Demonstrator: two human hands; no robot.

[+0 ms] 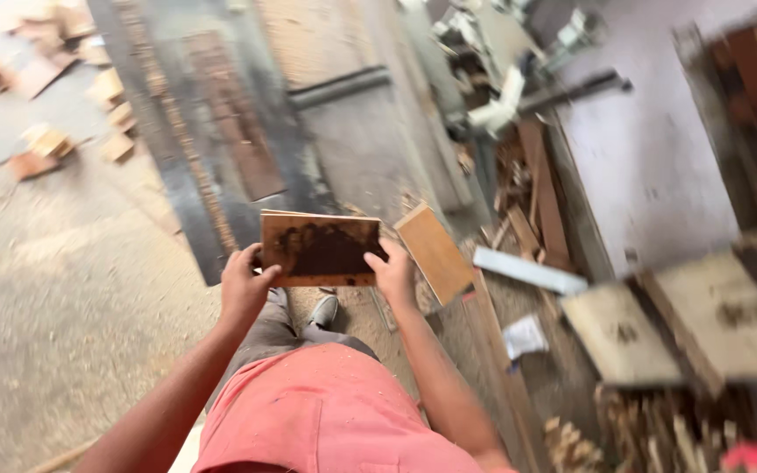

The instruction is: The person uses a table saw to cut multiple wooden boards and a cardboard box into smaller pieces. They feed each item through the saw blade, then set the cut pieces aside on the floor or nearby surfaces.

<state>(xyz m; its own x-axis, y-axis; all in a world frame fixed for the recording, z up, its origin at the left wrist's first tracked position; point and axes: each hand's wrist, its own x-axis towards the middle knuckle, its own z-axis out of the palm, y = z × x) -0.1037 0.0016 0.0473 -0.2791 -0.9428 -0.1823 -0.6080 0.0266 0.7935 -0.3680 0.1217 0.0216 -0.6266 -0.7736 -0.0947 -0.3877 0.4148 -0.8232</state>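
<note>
Head view: both hands held a flat rectangular brown wooden board w/ a dark stain across its face (321,250) out in front of the body, above the sawdust-covered floor (63,333). Left hand (244,285) clamped the board's left edge, right hand (392,273) gripped the right edge, thumb on top. Possibly a second board sat behind it; blur made that hard to tell. A lighter tan wooden plank (435,252) lay just beside the right hand. A grey shoe (324,309) showed below the board.
</note>
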